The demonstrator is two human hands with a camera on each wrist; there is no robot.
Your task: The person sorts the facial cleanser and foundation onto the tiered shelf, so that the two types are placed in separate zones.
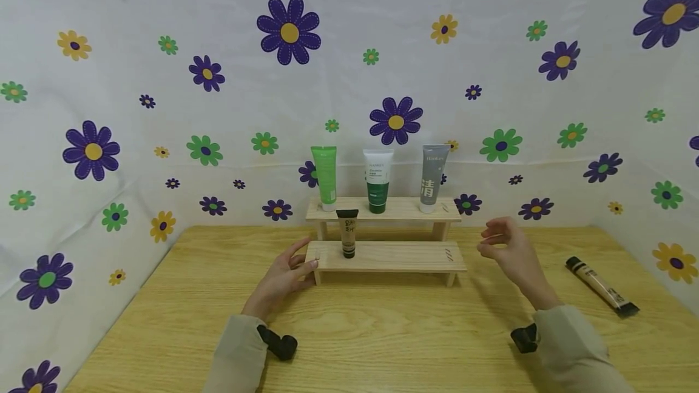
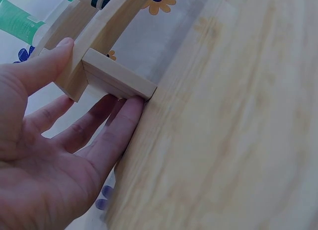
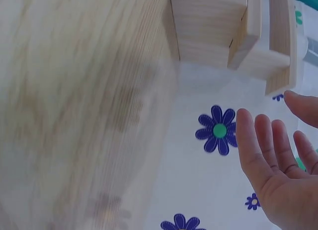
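Note:
My left hand (image 1: pixel 284 278) is at the left end of the lower step of a wooden two-tier display stand (image 1: pixel 404 256). In the left wrist view its thumb lies on the board (image 2: pixel 89 36) while the fingers reach under, against the leg (image 2: pixel 119 76). A small beige tube with a black cap (image 1: pixel 347 235) stands upright on that step, left of its middle. On the upper step stand a green tube (image 1: pixel 326 178), a white and green tube (image 1: pixel 377 181) and a grey tube (image 1: pixel 434 178). My right hand (image 1: pixel 513 256) hovers right of the stand, holding nothing, fingers loosely bent.
Another beige tube with black ends (image 1: pixel 601 285) lies on its side on the wooden table (image 1: pixel 371 338), right of my right hand. Behind the table and along its sides hangs a white flower-print cloth (image 1: pixel 338 90).

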